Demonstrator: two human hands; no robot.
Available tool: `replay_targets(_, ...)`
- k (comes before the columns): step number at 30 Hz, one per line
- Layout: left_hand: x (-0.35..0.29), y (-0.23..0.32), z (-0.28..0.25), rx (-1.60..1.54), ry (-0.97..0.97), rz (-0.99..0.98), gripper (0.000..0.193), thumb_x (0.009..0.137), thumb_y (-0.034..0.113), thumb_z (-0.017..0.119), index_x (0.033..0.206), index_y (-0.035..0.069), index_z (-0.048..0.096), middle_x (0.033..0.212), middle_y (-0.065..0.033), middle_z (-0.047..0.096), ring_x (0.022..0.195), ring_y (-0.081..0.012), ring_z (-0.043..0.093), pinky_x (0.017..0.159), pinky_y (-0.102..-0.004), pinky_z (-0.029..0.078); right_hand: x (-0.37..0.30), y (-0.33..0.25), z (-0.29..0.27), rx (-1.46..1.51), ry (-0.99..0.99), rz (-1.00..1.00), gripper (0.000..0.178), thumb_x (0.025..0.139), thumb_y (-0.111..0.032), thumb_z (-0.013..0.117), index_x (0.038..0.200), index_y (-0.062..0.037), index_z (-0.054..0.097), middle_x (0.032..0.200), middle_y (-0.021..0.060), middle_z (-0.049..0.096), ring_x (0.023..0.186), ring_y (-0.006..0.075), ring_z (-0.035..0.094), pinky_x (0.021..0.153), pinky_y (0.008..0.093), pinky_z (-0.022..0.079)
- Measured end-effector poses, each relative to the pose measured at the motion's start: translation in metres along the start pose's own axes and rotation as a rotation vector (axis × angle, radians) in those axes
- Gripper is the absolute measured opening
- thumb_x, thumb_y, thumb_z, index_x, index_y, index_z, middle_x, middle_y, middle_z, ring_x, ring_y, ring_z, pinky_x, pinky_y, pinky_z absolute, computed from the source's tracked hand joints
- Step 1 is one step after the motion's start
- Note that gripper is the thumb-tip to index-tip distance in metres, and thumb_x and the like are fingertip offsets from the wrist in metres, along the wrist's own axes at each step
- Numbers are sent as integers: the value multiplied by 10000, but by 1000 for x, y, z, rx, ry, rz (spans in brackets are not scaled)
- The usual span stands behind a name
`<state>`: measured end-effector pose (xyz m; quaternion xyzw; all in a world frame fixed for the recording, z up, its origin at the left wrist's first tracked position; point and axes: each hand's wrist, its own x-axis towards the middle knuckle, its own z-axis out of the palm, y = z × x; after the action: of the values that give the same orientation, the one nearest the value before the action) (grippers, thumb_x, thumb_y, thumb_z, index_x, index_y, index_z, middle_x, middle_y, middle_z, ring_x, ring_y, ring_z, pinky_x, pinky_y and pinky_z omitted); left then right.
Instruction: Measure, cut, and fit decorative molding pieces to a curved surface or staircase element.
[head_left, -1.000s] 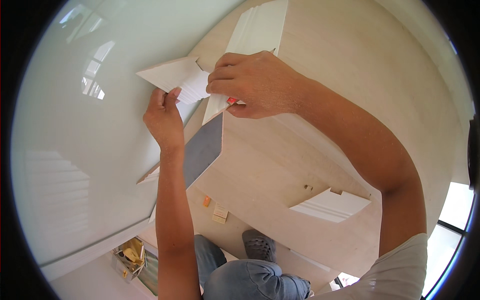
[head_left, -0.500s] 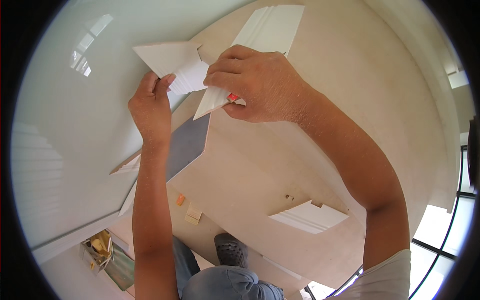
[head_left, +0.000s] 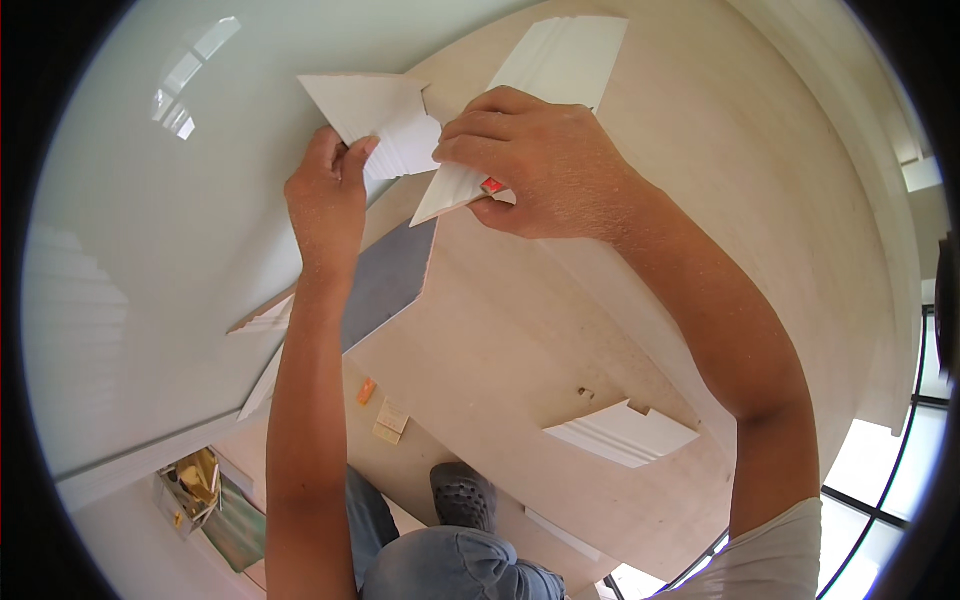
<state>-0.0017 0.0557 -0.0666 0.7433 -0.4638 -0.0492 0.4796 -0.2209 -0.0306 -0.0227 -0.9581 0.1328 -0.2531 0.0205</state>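
Observation:
My left hand (head_left: 330,205) pinches a white grooved board piece (head_left: 370,108) by its near edge, thumb on top. That piece has a pointed left corner and a notched right side. My right hand (head_left: 565,165) is closed round a second white grooved piece (head_left: 446,192), whose slanted tip points toward me. A white grooved section (head_left: 570,58) beyond the hand seems to be the same piece, but the hand covers the middle. Between my right thumb and fingers a small red thing (head_left: 492,186) shows; its kind is hidden. The two pieces come close together near my right fingertips.
A grey-blue panel (head_left: 392,285) lies below the hands on a beige surface (head_left: 500,320). Another white notched piece (head_left: 625,436) rests nearer me. One more piece (head_left: 268,318) shows beside my left forearm. A glossy pale panel (head_left: 150,260) fills the left. An orange object (head_left: 366,391) lies lower down.
Both hands and their pieces sit slightly farther right in the picture, and the surroundings have shifted a little too. Both grips look the same.

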Motion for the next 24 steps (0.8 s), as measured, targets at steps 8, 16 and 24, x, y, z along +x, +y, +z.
replay_targets(8, 2, 0, -3, -10, -69, 12, 227, 946, 172, 751, 929, -19, 629, 685, -40, 593, 651, -108, 437, 654, -260, 419, -1, -1, 4, 14, 31, -1, 369, 731, -161, 790, 1092, -155, 714, 1099, -49, 721, 1100, 164, 638, 720, 359, 603)
replay_targets(16, 2, -5, 3, -46, -43, 64, 239, 944, 147, 743, 856, -9, 585, 667, -46, 570, 606, -154, 436, 611, -288, 422, -3, 3, 5, 35, 14, -3, 377, 753, -173, 823, 1110, -144, 706, 1172, -58, 711, 1152, 173, 639, 744, 355, 598)
replay_targets(24, 2, -1, 2, -21, -103, 73, 241, 971, 132, 718, 1136, -40, 683, 978, -88, 763, 862, -143, 693, 809, -318, 562, -6, 9, 6, 95, 51, -22, 357, 813, -272, 830, 1114, -123, 708, 1147, -27, 715, 1147, 179, 640, 755, 368, 589)
